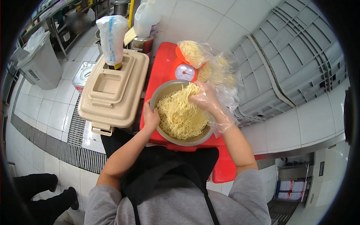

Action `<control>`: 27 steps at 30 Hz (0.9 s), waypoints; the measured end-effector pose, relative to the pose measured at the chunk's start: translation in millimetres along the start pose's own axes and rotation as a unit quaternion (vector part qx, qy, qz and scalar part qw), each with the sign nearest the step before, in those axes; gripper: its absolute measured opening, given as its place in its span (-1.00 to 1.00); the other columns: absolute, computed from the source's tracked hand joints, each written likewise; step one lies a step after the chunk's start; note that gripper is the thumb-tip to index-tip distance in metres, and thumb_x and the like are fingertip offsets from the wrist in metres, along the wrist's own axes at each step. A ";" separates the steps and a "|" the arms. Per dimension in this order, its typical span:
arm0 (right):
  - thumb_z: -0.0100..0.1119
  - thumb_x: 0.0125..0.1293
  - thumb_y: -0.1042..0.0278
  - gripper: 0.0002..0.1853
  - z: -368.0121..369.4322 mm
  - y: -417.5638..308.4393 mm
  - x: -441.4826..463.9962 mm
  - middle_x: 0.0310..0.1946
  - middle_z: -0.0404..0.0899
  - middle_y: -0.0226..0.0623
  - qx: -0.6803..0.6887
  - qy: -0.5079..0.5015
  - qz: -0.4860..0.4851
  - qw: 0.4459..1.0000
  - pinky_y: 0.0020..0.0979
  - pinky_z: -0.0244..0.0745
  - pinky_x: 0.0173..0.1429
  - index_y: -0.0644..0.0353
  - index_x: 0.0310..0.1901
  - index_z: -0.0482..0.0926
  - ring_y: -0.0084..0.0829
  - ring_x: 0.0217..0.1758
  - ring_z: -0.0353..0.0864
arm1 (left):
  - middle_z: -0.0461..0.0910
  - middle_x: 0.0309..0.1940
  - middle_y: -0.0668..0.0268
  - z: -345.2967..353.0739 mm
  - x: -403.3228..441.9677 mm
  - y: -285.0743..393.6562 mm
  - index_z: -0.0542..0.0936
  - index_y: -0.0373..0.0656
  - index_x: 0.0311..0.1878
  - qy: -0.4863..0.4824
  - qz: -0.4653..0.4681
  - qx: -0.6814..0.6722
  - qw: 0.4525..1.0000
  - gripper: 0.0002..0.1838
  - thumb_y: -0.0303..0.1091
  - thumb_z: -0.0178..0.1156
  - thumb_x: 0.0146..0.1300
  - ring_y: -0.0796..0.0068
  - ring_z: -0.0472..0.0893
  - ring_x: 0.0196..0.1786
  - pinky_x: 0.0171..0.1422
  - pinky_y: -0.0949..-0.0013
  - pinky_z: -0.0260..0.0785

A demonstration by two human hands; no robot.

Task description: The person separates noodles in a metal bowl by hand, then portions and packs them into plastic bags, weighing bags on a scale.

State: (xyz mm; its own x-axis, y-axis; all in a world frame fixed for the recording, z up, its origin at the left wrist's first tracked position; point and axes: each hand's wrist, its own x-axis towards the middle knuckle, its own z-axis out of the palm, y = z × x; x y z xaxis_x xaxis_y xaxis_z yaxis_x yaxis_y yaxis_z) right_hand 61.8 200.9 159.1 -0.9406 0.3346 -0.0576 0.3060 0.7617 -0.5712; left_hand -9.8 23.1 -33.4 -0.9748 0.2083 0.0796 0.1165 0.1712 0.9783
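Observation:
A wide metal bowl [180,142] full of pale yellow noodles [178,116] rests on a red table in front of me. My left hand [150,115], bare, grips the bowl's left rim. In a clear plastic glove, my right hand [204,98] is closed on a clump of noodles at the bowl's upper right, with strands hanging down to the pile. Just behind the bowl stands an orange kitchen scale [185,72] with a round dial, and a plastic bag of noodles [192,52] sits on its pan. More bagged noodles [217,71] lie to its right.
Left of the red table [159,71] is a lidded beige container [131,97] with a plastic-wrapped roll [112,39] on top. Grey plastic crates [277,63] lean at the right. A white jug [147,18] stands behind. Another person's legs [45,195] show at lower left.

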 end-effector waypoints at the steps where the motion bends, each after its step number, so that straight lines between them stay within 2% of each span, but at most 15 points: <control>1: 0.26 -0.05 0.40 -0.55 3.5 1.7 -2.7 -0.19 0.60 -0.20 0.045 0.009 -0.035 0.998 -0.31 0.47 -0.10 0.18 -0.03 0.52 -0.42 -0.18 0.58 | 0.46 0.06 0.00 0.2 -0.3 0.0 0.32 -0.30 0.17 0.001 0.000 0.004 1.000 -0.53 -0.67 0.06 0.14 0.01 0.47 0.14 0.26 0.14 0.29; 3: 0.26 -0.04 0.33 -0.60 11.0 3.9 -9.9 -0.14 0.57 -0.08 0.134 0.026 -0.104 0.985 -0.30 0.44 -0.07 0.21 -0.10 0.48 -0.41 -0.18 0.56 | 0.46 0.06 0.00 1.4 0.1 -0.9 0.32 -0.30 0.16 0.002 0.002 0.005 1.000 -0.53 -0.67 0.06 0.14 0.01 0.47 0.14 0.26 0.13 0.29; 6: 0.31 -0.06 0.32 -0.38 4.5 20.1 4.4 0.06 0.49 -0.04 0.041 -0.052 -0.152 0.986 -0.34 0.40 0.11 0.24 0.11 0.41 -0.35 0.02 0.54 | 0.46 0.05 0.00 0.9 -0.3 -1.6 0.32 -0.31 0.16 0.004 0.003 -0.003 1.000 -0.54 -0.67 0.06 0.14 0.01 0.47 0.15 0.26 0.14 0.29; 9: 0.36 -0.06 0.23 -0.26 -11.6 18.0 -0.4 0.13 0.47 -0.04 0.148 -0.072 -0.001 0.986 -0.28 0.35 0.26 0.18 0.23 0.38 -0.17 0.17 0.48 | 0.46 0.05 -0.01 -1.2 -1.7 4.7 0.32 -0.32 0.15 0.001 -0.004 -0.012 1.000 -0.54 -0.67 0.05 0.14 0.01 0.47 0.15 0.26 0.14 0.29; 12: 0.43 -0.02 0.27 -0.23 15.7 50.8 -6.6 0.28 0.31 0.00 -0.042 -0.182 -0.075 0.979 -0.27 0.32 0.31 0.13 0.28 0.35 -0.09 0.29 0.37 | 0.45 0.05 -0.01 -1.8 -1.1 8.5 0.32 -0.33 0.15 -0.001 -0.004 -0.012 1.000 -0.54 -0.67 0.03 0.13 0.01 0.46 0.15 0.27 0.15 0.28; 14: 0.44 -0.03 0.19 -0.23 71.7 58.6 -38.4 0.35 0.27 -0.04 -0.227 -0.115 -0.057 0.965 -0.19 0.35 0.29 0.10 0.28 0.38 -0.12 0.32 0.36 | 0.45 0.06 -0.02 0.0 -1.1 7.1 0.32 -0.33 0.15 0.002 0.002 -0.005 1.000 -0.54 -0.67 0.02 0.13 0.01 0.45 0.16 0.28 0.16 0.27; 17: 0.42 -0.01 0.30 -0.31 106.7 65.3 -50.9 0.22 0.44 -0.09 -0.254 -0.060 -0.001 0.965 -0.25 0.39 0.25 0.21 0.22 0.44 -0.30 0.25 0.46 | 0.44 0.06 -0.02 0.1 2.1 0.3 0.32 -0.34 0.15 -0.002 0.002 -0.024 1.000 -0.54 -0.66 0.01 0.13 0.01 0.43 0.18 0.30 0.16 0.25; 18: 0.40 -0.01 0.35 -0.35 97.1 63.4 -50.2 0.15 0.50 -0.13 -0.101 -0.051 0.020 0.993 -0.29 0.41 0.22 0.22 0.19 0.46 -0.35 0.18 0.49 | 0.44 0.07 -0.03 -2.2 2.9 0.0 0.33 -0.34 0.15 -0.005 0.004 -0.017 1.000 -0.54 -0.66 0.01 0.13 0.01 0.42 0.19 0.30 0.15 0.25; 19: 0.38 -0.01 0.40 -0.38 77.8 62.0 -49.6 0.07 0.56 -0.17 0.058 -0.041 0.043 0.997 -0.33 0.43 0.19 0.22 0.17 0.49 -0.40 0.12 0.53 | 0.43 0.07 -0.03 -5.4 2.1 -0.6 0.33 -0.34 0.15 -0.009 0.007 -0.007 1.000 -0.54 -0.66 0.01 0.13 0.01 0.42 0.19 0.31 0.14 0.24; 20: 0.37 -0.02 0.45 -0.41 60.7 63.5 -46.2 0.00 0.61 -0.22 0.212 -0.029 0.062 0.975 -0.37 0.45 0.16 0.23 0.14 0.51 -0.45 0.05 0.57 | 0.43 0.07 -0.03 -7.1 3.2 0.2 0.33 -0.33 0.15 -0.013 0.012 0.000 1.000 -0.55 -0.65 0.01 0.13 0.00 0.41 0.20 0.31 0.13 0.23; 23: 0.34 0.03 0.52 -0.48 38.3 80.3 -27.7 -0.10 0.64 -0.20 0.125 0.073 -0.110 0.983 -0.42 0.50 0.03 0.30 0.10 0.50 -0.45 -0.09 0.62 | 0.42 0.09 -0.02 -4.5 3.6 -5.8 0.33 -0.32 0.16 -0.010 -0.007 -0.014 1.000 -0.54 -0.64 0.03 0.13 0.00 0.40 0.21 0.32 0.11 0.22; 27: 0.35 0.02 0.51 -0.50 -29.6 11.6 -33.5 -0.14 0.66 -0.27 0.121 0.061 -0.070 0.988 -0.43 0.50 0.02 0.29 0.07 0.52 -0.50 -0.11 0.61 | 0.41 0.09 0.00 -4.2 0.7 -3.8 0.33 -0.30 0.16 -0.005 -0.003 -0.004 1.000 -0.53 -0.65 0.06 0.13 0.01 0.40 0.20 0.32 0.10 0.23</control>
State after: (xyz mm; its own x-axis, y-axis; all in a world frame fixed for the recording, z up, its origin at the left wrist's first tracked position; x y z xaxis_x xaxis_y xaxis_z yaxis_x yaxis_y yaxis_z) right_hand 101.2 214.9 178.6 -0.9420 0.3109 0.1267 0.1161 0.6559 -0.7458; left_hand -11.8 18.5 -36.3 -0.9734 0.2173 0.0720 0.1092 0.1646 0.9803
